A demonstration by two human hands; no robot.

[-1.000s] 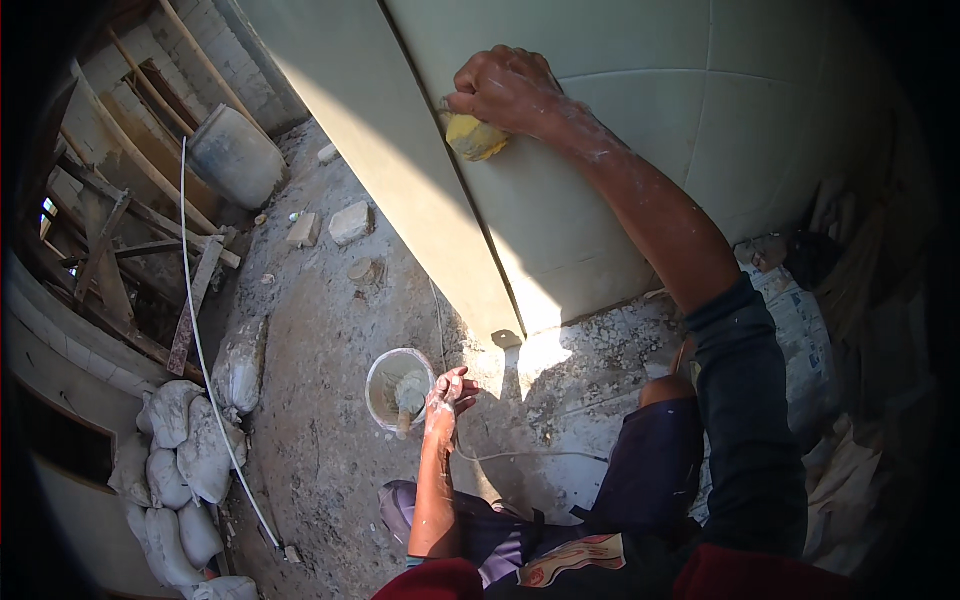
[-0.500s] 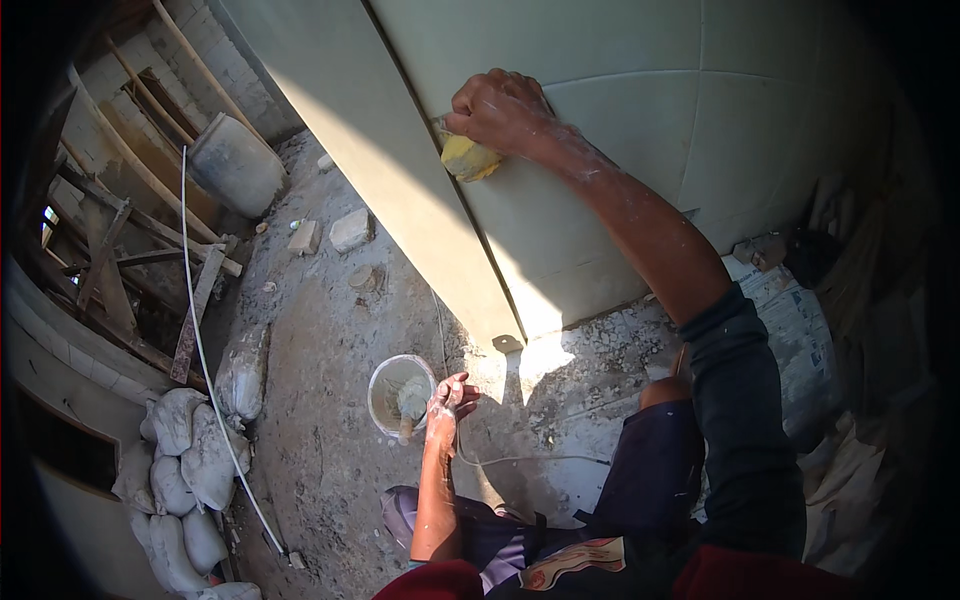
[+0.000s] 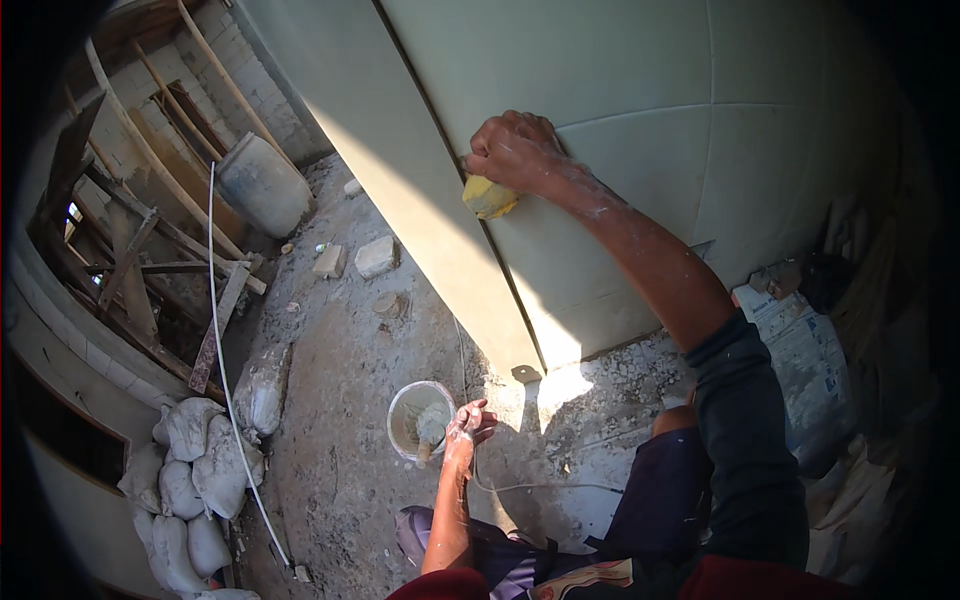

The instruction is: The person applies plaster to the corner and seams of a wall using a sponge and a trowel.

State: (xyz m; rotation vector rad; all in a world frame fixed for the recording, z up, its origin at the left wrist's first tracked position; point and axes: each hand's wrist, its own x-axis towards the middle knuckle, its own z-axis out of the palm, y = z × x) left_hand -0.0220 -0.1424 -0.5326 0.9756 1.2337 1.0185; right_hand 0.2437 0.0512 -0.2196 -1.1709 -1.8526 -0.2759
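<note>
My right hand (image 3: pixel 518 152) is closed on a rounded yellow sponge (image 3: pixel 488 198). It presses the sponge to the pale tiled wall (image 3: pixel 630 150), right beside the dark upright gap along the cream panel (image 3: pixel 440 230). White smears mark the hand and forearm. Lower down, my left hand (image 3: pixel 468 428) hangs with loosely bent fingers apart and nothing in it. Just left of that hand stands a round bucket (image 3: pixel 394 440) on the floor. Whitish paste lies inside it, along with a tool whose short wooden handle (image 3: pixel 425 450) sticks up.
Filled white sacks (image 3: pixel 215 465) are piled at the left, near a long thin white pipe (image 3: pixel 222 340). Farther back are a large grey drum (image 3: pixel 265 185), loose blocks (image 3: pixel 377 257) and leaning timber. A thin cable (image 3: pixel 545 486) crosses the floor. Printed bags (image 3: pixel 795 350) lie at the right.
The whole view has shifted, so everything sits lower and slightly right. My right hand keeps the sponge at the gap's edge; my left hand remains by the bucket.
</note>
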